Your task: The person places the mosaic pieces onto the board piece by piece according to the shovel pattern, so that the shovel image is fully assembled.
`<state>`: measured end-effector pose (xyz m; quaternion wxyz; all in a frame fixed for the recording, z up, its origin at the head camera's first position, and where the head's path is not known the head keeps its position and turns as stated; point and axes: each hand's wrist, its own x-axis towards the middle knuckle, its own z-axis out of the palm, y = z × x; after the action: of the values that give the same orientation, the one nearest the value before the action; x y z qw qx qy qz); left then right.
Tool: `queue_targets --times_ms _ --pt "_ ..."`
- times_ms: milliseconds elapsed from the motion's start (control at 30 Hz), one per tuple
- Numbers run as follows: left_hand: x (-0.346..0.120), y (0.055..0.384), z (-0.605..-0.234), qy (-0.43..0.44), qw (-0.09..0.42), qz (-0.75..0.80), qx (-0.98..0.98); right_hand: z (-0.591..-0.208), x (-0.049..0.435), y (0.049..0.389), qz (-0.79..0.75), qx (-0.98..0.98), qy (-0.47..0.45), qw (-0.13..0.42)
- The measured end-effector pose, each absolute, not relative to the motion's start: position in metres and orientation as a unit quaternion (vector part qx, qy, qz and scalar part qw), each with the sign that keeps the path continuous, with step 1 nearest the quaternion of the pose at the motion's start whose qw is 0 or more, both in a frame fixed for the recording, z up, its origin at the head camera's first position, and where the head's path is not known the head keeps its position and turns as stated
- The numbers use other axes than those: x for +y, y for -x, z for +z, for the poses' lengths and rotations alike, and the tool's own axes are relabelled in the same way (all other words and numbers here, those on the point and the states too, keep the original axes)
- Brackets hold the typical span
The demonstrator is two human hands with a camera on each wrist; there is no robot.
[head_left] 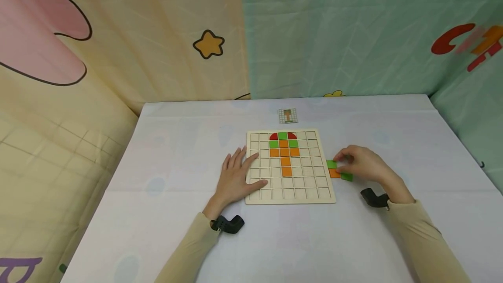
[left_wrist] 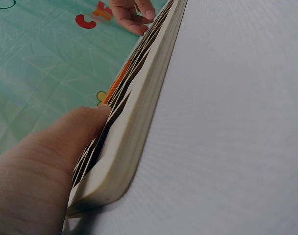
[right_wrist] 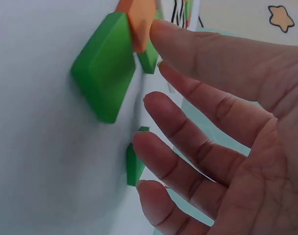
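A wooden grid board (head_left: 310,182) lies on the table with red rounded, green and orange tiles set in its squares. My left hand (head_left: 235,177) rests spread along the board's left edge; in the left wrist view its thumb (left_wrist: 92,117) lies over the rim. Right of the board, my right hand (head_left: 363,163) hovers low over loose tiles, fingers loosely bent and apart. In the right wrist view, the thumb tip is right at an orange tile (right_wrist: 141,22). A green tile (right_wrist: 110,68) lies beside it, and another green tile (right_wrist: 135,164) shows by the fingertips.
Behind the board, a small card (head_left: 288,116) with a printed grid and coloured figure lies on the white-covered table (head_left: 188,143). Printed curtains (head_left: 334,34) hang around the table's back and sides. Both wrists carry a black camera mount (head_left: 232,225).
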<state>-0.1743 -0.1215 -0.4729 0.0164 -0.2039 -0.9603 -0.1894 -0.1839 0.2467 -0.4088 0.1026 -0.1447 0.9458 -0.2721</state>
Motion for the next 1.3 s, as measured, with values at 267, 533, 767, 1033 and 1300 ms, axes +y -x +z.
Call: queue_targets --times_ms 267,533,767,1033,1300 --pt "-0.122 0.174 -0.472 0.203 0.014 -0.189 -0.961 -0.414 0.251 0.185 -0.277 0.945 0.138 0.107" --pt "-0.121 0.173 -0.473 0.204 0.016 -0.192 -0.96 -0.416 0.25 0.185 -0.276 0.944 0.144 0.104" --pt "-0.12 0.173 -0.472 0.202 0.015 -0.193 -0.96 -0.416 0.248 0.182 -0.28 0.947 0.12 0.104" --pt "-0.12 0.173 -0.472 0.2 0.013 -0.188 -0.962 -0.415 0.253 0.181 -0.28 0.945 0.118 0.118" --pt "-0.121 0.173 -0.472 0.2 0.014 -0.189 -0.961 -0.416 0.259 0.178 -0.284 0.939 0.146 0.126"
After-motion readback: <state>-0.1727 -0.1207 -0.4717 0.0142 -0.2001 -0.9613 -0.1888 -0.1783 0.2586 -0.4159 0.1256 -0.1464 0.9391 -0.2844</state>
